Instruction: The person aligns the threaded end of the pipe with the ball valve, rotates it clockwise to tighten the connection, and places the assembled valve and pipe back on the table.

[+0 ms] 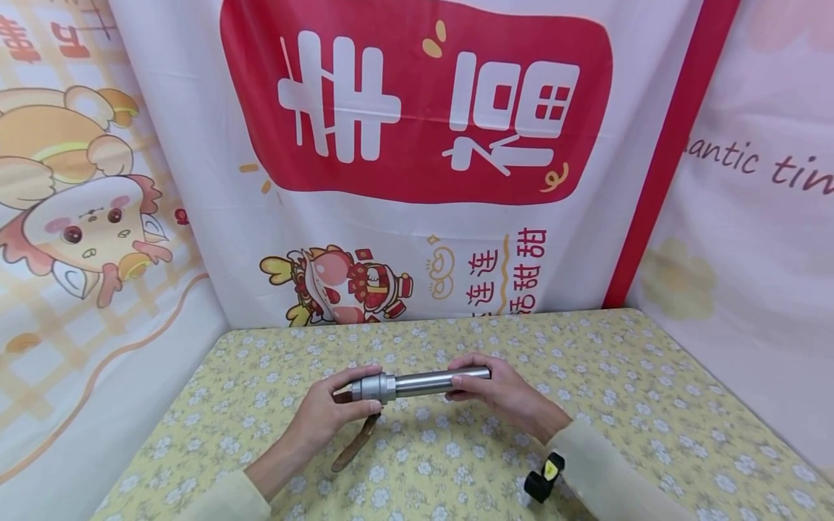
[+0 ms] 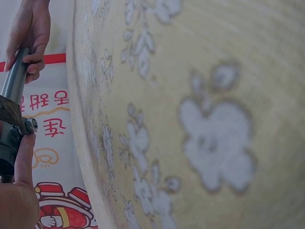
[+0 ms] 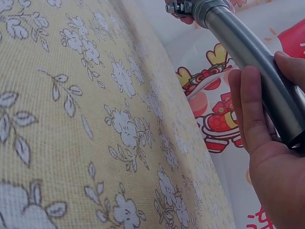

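Note:
A metal valve (image 1: 373, 388) with a hexagonal end is held in my left hand (image 1: 318, 414), its thumb and fingers on opposite sides of the body. From the valve a lever handle (image 1: 356, 444) of brownish colour hangs down toward me. A smooth steel pipe (image 1: 423, 383) runs from the valve's hexagonal end to the right. My right hand (image 1: 500, 394) grips this pipe near its far end, thumb on one side and fingers on the other. Some thread shows where the pipe (image 3: 252, 52) meets the valve in the right wrist view. Both pieces are lifted above the table.
A table (image 1: 417, 470) covered in yellow floral cloth lies below the hands. Printed curtains hang behind it and at both sides, the rear curtain (image 1: 417, 253) meeting the table's back edge. A black strap device (image 1: 544, 477) is on my right wrist.

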`<act>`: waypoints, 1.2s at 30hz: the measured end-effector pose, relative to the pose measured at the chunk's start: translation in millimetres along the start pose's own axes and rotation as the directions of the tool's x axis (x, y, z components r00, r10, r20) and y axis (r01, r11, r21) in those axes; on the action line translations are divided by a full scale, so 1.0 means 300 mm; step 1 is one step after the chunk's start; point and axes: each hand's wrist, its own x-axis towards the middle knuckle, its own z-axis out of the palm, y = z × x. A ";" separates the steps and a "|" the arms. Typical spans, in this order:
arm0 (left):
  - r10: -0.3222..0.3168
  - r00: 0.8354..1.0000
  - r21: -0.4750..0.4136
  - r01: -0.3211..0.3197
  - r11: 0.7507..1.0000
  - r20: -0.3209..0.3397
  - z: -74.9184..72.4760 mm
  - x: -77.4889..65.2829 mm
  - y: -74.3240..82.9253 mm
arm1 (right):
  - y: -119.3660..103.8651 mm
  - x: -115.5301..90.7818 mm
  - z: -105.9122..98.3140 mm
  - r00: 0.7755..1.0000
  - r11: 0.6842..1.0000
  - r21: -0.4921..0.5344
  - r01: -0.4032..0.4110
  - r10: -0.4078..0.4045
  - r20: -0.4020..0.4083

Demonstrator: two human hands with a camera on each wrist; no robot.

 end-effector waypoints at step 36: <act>-0.018 1.000 -0.002 0.018 1.000 0.005 0.002 0.003 -0.005 | 0.001 -0.010 -0.004 0.998 1.000 -0.017 0.022 -0.021 0.065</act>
